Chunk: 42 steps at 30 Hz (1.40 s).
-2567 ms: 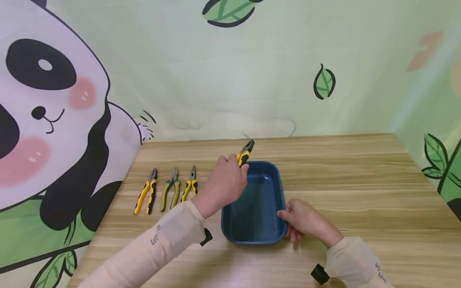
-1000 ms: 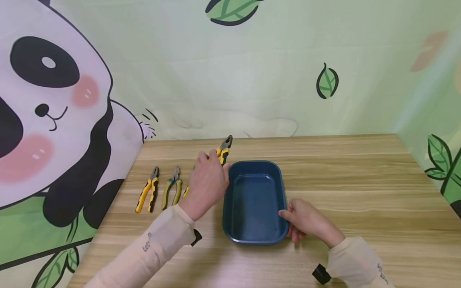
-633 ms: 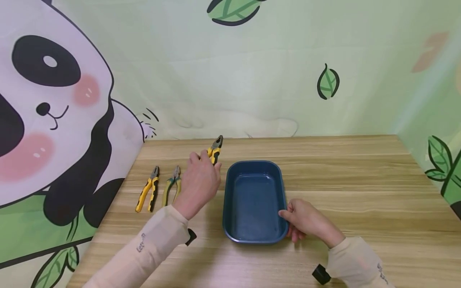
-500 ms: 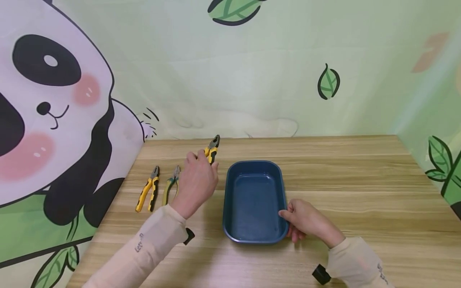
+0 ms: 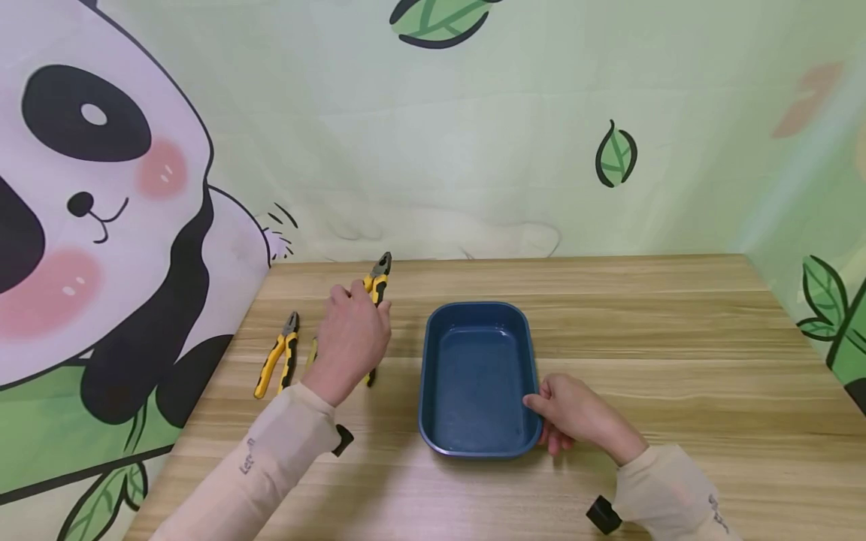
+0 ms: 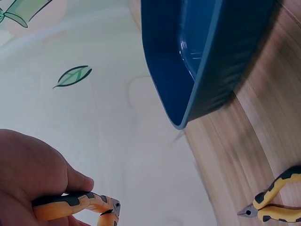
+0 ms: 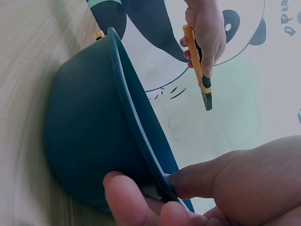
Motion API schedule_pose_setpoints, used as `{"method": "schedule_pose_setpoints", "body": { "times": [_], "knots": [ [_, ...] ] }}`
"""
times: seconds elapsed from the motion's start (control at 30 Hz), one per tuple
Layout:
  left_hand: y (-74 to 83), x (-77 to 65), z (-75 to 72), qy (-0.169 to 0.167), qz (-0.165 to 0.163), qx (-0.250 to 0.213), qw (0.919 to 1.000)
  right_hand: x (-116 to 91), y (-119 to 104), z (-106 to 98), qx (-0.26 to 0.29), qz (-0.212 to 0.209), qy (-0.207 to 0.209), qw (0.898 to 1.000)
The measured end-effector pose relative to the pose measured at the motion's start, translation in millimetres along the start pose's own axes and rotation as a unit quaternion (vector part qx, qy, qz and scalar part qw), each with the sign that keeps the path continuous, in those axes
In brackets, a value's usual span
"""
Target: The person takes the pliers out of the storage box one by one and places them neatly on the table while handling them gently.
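My left hand point(image 5: 353, 334) grips a pair of yellow-and-black pliers point(image 5: 376, 285) above the table, their grey head pointing up and away; the left wrist view shows the handles point(image 6: 70, 205) in the palm. A deep blue rectangular tray point(image 5: 479, 391) stands on the wooden table to the right, with nothing inside. At its near right side my right hand point(image 5: 575, 413) pinches the rim, thumb inside and fingers on the outer wall, as the right wrist view also shows. Long-nose pliers point(image 6: 277, 200) lie on the table, mostly covered by my left hand in the head view.
More yellow-and-black pliers point(image 5: 279, 357) lie at the left on the table point(image 5: 649, 323). Between them and my left hand, olive-handled pliers point(image 5: 312, 352) are largely hidden. A cloth backdrop point(image 5: 433, 150) with a panda and leaves rises behind the table's far edge.
My left hand has carried the pliers left, from over the tray to above the row of pliers on the table. My right hand has stayed on the tray's rim.
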<state>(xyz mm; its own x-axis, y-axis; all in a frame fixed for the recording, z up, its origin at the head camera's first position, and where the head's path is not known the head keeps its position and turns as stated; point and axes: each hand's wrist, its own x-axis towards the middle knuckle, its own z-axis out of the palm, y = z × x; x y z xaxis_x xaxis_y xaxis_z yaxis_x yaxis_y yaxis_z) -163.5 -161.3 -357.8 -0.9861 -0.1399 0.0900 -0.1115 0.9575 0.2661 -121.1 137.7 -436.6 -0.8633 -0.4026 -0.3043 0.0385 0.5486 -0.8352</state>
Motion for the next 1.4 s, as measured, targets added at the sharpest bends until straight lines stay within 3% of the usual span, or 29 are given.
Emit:
{"method": "schedule_pose_setpoints", "body": {
  "times": [0.67,1.4],
  "knots": [
    [-18.8,1.9,-5.5,0.002,-0.018,-0.013,0.9998,1,-1,0,-0.003,0.009,-0.001,1.0],
    [-18.4,4.2,-8.8,0.024,-0.002,0.007,0.9997,1,-1,0,0.002,0.002,-0.004,1.0]
  ]
}}
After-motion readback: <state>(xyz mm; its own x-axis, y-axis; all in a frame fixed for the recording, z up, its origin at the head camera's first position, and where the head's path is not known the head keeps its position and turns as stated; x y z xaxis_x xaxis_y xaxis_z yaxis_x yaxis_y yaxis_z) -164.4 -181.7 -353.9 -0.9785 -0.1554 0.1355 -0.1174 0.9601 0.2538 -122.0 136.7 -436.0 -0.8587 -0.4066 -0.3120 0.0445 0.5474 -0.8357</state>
